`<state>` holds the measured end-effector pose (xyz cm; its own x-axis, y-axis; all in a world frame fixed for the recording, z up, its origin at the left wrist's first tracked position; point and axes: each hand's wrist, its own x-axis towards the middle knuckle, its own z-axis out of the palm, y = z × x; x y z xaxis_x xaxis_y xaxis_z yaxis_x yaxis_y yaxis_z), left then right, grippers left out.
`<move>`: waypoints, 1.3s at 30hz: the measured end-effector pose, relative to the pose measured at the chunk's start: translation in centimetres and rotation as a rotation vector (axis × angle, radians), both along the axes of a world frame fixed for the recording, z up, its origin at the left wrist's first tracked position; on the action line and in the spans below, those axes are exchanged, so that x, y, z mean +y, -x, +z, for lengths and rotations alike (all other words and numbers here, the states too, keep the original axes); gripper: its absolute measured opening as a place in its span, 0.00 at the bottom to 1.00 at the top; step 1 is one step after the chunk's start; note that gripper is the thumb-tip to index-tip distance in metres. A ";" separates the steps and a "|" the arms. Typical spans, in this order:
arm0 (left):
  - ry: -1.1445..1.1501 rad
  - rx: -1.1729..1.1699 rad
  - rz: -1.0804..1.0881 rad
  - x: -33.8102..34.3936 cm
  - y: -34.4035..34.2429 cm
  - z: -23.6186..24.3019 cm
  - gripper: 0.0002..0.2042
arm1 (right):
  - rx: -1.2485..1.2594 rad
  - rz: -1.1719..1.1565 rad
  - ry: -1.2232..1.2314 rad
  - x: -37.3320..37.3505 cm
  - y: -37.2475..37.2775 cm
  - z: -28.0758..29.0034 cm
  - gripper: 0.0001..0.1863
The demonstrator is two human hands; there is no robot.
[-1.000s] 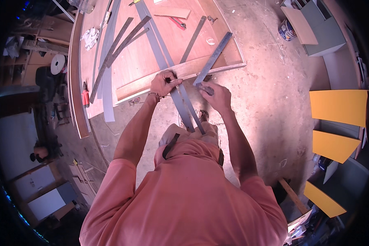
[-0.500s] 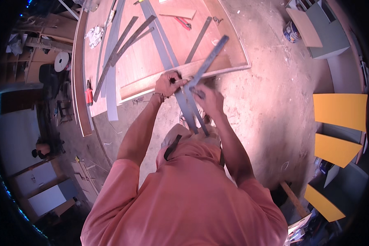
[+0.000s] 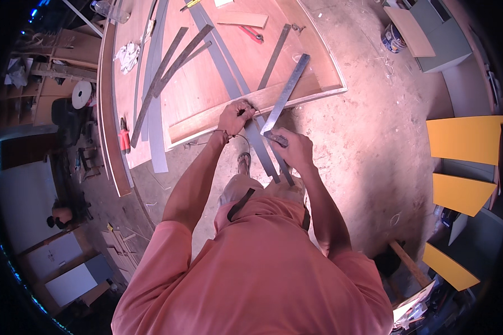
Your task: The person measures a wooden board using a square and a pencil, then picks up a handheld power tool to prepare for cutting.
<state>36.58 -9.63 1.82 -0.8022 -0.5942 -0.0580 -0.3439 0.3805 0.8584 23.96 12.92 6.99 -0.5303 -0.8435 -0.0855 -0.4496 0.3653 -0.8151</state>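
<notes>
My right hand (image 3: 294,148) is closed round the dark stock of a try square (image 3: 288,92). The square's long metal blade slants up to the right, across the raised wooden edge of the panel (image 3: 207,120). My left hand (image 3: 236,115), fingers curled, is at that same edge, beside two long grey strips (image 3: 257,139). Whatever its fingertips pinch, if anything, is too small to make out. Both strips run over the edge toward my lap, their near ends overhanging by my legs.
More grey strips (image 3: 159,84) lie across the panel at left. Red-handled pliers (image 3: 124,135), a red tool (image 3: 252,34), a wood offcut (image 3: 243,20) and a crumpled white cloth (image 3: 128,57) rest there too. Cabinets with yellow fronts (image 3: 464,139) stand at right; a paint bucket (image 3: 394,39) is beyond.
My right hand has drawn the try square slightly down and right, and its blade now stands steeper. My left hand has shifted slightly right along the edge, still curled.
</notes>
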 end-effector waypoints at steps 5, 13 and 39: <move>-0.110 -0.053 -0.122 -1.0 0.4 0.8 0.10 | -0.019 -0.080 0.017 -1.4 -2.6 -0.7 0.16; -0.126 -0.094 -0.178 -1.3 0.4 1.4 0.10 | -0.006 -0.165 0.073 -1.2 -4.8 -1.6 0.16; -0.330 -0.145 -0.173 -4.1 0.6 -1.5 0.15 | 0.031 -0.148 0.055 -2.5 -6.7 -1.6 0.18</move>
<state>36.01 -13.75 0.28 -0.8582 -0.3812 -0.3437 -0.4258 0.1551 0.8914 30.63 10.39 5.36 -0.6507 -0.7590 -0.0231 -0.4196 0.3847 -0.8222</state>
